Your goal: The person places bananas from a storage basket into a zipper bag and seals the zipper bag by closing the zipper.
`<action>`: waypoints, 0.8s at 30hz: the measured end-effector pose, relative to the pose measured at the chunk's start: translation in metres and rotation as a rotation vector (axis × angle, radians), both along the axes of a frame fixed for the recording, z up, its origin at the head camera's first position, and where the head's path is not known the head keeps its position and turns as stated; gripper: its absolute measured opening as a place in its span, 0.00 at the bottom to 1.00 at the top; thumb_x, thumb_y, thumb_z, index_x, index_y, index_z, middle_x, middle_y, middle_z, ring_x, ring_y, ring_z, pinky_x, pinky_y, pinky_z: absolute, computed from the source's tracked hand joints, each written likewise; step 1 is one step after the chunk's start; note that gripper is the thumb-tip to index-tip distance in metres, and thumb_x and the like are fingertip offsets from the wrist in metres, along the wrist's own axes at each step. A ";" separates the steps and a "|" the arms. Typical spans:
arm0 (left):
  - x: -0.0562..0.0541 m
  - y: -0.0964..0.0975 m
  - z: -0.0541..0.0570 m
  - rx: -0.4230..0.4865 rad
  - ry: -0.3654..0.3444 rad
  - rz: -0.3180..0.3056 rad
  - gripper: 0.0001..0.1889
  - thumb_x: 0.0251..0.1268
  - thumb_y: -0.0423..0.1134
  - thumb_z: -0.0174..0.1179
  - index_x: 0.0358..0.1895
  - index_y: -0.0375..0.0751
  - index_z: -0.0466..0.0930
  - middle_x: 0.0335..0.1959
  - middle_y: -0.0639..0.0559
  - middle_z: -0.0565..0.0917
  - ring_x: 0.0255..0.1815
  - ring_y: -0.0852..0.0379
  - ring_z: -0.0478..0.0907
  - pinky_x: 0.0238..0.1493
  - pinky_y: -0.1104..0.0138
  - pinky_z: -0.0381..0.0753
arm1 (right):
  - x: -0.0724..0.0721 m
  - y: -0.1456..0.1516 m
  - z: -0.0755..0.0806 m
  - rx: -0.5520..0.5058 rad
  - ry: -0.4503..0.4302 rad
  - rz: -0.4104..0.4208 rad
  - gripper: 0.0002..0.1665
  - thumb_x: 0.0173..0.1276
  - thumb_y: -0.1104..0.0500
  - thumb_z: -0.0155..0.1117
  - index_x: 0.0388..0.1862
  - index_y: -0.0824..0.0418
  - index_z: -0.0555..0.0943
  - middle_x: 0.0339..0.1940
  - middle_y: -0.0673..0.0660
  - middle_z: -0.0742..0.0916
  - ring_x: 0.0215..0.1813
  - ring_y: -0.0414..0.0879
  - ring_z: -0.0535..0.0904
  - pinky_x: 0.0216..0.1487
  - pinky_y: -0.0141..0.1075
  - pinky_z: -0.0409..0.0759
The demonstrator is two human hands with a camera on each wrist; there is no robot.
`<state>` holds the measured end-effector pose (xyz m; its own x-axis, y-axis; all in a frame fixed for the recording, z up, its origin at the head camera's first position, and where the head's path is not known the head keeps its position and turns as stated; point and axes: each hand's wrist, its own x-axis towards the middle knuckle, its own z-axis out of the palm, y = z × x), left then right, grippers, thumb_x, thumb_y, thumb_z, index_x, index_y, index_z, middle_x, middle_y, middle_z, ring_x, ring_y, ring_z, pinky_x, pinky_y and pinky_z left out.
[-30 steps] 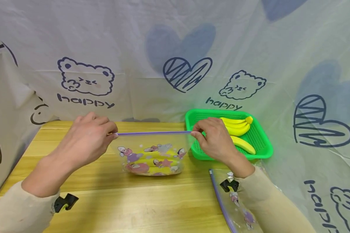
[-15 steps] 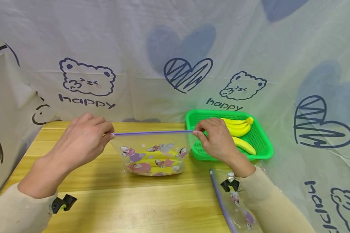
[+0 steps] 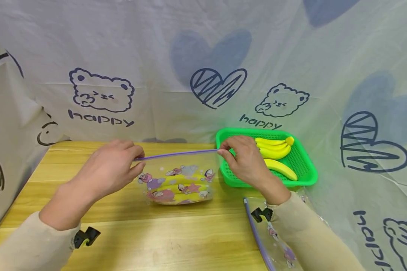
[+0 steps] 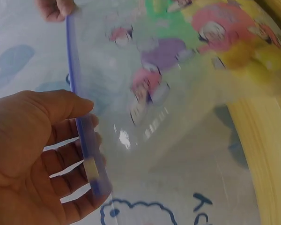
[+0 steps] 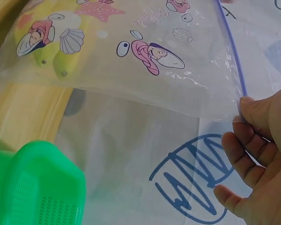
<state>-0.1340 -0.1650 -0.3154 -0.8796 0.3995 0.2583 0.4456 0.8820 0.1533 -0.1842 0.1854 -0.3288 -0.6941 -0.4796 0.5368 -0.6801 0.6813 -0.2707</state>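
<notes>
A clear zip bag (image 3: 179,173) with cartoon prints stands upright on the table, its purple zip strip stretched across the top. Yellow bananas (image 5: 61,61) show through its lower part. My left hand (image 3: 113,167) holds the strip near its left end, thumb on the near side and fingers behind. A whitish slider (image 4: 91,169) lies on the strip beside those fingers. The right-hand top corner of the bag is pinched between thumb and forefinger of my right hand (image 3: 245,160).
Behind my right hand stands a green basket (image 3: 306,169) with a banana bunch (image 3: 274,148) and a single banana (image 3: 280,169). A second zip bag (image 3: 268,233) lies flat under the right forearm. Printed cloth (image 3: 169,120) hangs behind the wooden table (image 3: 149,241).
My left hand has shifted right, inward along the strip from the left corner. The strip's left end has dipped slightly, and my right hand has moved a little left.
</notes>
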 end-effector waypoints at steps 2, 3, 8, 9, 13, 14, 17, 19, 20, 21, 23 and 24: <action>-0.001 0.007 -0.001 -0.002 0.024 -0.023 0.07 0.69 0.39 0.65 0.45 0.41 0.87 0.38 0.51 0.86 0.43 0.46 0.82 0.43 0.50 0.83 | -0.001 -0.003 0.000 -0.008 0.006 0.011 0.06 0.71 0.61 0.72 0.35 0.60 0.83 0.32 0.55 0.87 0.38 0.54 0.81 0.57 0.55 0.76; -0.002 0.011 -0.001 -0.003 0.036 -0.036 0.07 0.69 0.39 0.66 0.45 0.42 0.87 0.38 0.51 0.85 0.42 0.47 0.81 0.43 0.51 0.83 | -0.001 -0.005 0.001 -0.012 0.005 0.015 0.06 0.71 0.61 0.72 0.35 0.61 0.84 0.33 0.55 0.88 0.38 0.54 0.81 0.57 0.55 0.76; -0.006 0.026 -0.004 0.008 0.100 -0.106 0.03 0.70 0.39 0.66 0.39 0.44 0.86 0.31 0.54 0.82 0.33 0.51 0.78 0.37 0.56 0.80 | -0.001 -0.011 0.001 -0.029 -0.015 0.022 0.04 0.72 0.61 0.71 0.37 0.61 0.84 0.35 0.55 0.89 0.43 0.54 0.83 0.59 0.55 0.75; -0.006 0.028 -0.005 0.012 0.112 -0.116 0.03 0.70 0.38 0.66 0.38 0.44 0.86 0.30 0.54 0.81 0.32 0.52 0.77 0.35 0.56 0.80 | -0.001 -0.012 0.001 -0.031 -0.019 0.025 0.04 0.72 0.61 0.71 0.38 0.61 0.84 0.36 0.55 0.89 0.43 0.54 0.83 0.59 0.54 0.76; -0.007 0.031 -0.006 0.038 0.115 -0.123 0.04 0.72 0.35 0.65 0.36 0.44 0.85 0.29 0.55 0.81 0.30 0.54 0.75 0.32 0.59 0.79 | -0.001 -0.015 0.000 -0.038 -0.040 0.029 0.05 0.73 0.60 0.71 0.40 0.62 0.85 0.37 0.56 0.88 0.43 0.53 0.83 0.56 0.51 0.78; -0.007 0.031 -0.006 0.045 0.105 -0.117 0.04 0.72 0.35 0.64 0.36 0.45 0.84 0.29 0.56 0.81 0.30 0.55 0.75 0.31 0.60 0.78 | -0.001 -0.016 -0.001 -0.039 -0.049 0.026 0.05 0.73 0.60 0.71 0.40 0.62 0.84 0.38 0.56 0.88 0.43 0.53 0.82 0.54 0.50 0.79; -0.008 0.031 -0.006 0.057 0.071 -0.098 0.05 0.73 0.36 0.63 0.36 0.46 0.84 0.29 0.56 0.81 0.28 0.57 0.75 0.29 0.61 0.78 | 0.000 -0.017 -0.002 -0.040 -0.086 0.009 0.07 0.73 0.58 0.71 0.44 0.61 0.84 0.41 0.56 0.88 0.45 0.53 0.83 0.51 0.48 0.81; -0.008 0.031 -0.006 0.061 0.057 -0.090 0.05 0.74 0.36 0.63 0.36 0.46 0.84 0.29 0.57 0.81 0.27 0.57 0.75 0.28 0.62 0.77 | 0.001 -0.017 -0.004 -0.042 -0.118 -0.007 0.11 0.73 0.57 0.72 0.48 0.62 0.83 0.43 0.56 0.87 0.47 0.53 0.83 0.50 0.47 0.82; -0.008 0.031 -0.006 0.063 0.050 -0.088 0.05 0.74 0.37 0.63 0.36 0.46 0.84 0.29 0.57 0.81 0.27 0.58 0.74 0.28 0.62 0.77 | 0.001 -0.018 -0.004 -0.044 -0.133 -0.010 0.13 0.73 0.57 0.72 0.50 0.62 0.83 0.45 0.57 0.87 0.48 0.53 0.83 0.50 0.47 0.83; -0.009 0.031 -0.006 0.065 0.047 -0.087 0.05 0.74 0.37 0.63 0.36 0.46 0.84 0.29 0.57 0.81 0.26 0.58 0.75 0.28 0.62 0.77 | 0.002 -0.018 -0.005 -0.046 -0.147 -0.013 0.15 0.73 0.57 0.72 0.52 0.63 0.82 0.46 0.57 0.87 0.48 0.53 0.84 0.50 0.47 0.83; -0.009 0.031 -0.006 0.074 0.035 -0.084 0.05 0.74 0.37 0.63 0.36 0.47 0.84 0.29 0.57 0.81 0.26 0.58 0.74 0.27 0.62 0.77 | 0.002 -0.019 -0.008 -0.045 -0.164 -0.014 0.17 0.73 0.57 0.72 0.56 0.63 0.81 0.48 0.58 0.87 0.50 0.52 0.84 0.51 0.48 0.83; -0.009 0.031 -0.006 0.079 0.027 -0.082 0.05 0.74 0.37 0.63 0.36 0.47 0.84 0.28 0.57 0.81 0.26 0.58 0.74 0.27 0.62 0.76 | 0.002 -0.020 -0.009 -0.046 -0.172 -0.010 0.18 0.74 0.57 0.72 0.57 0.64 0.81 0.48 0.58 0.87 0.50 0.52 0.84 0.52 0.48 0.83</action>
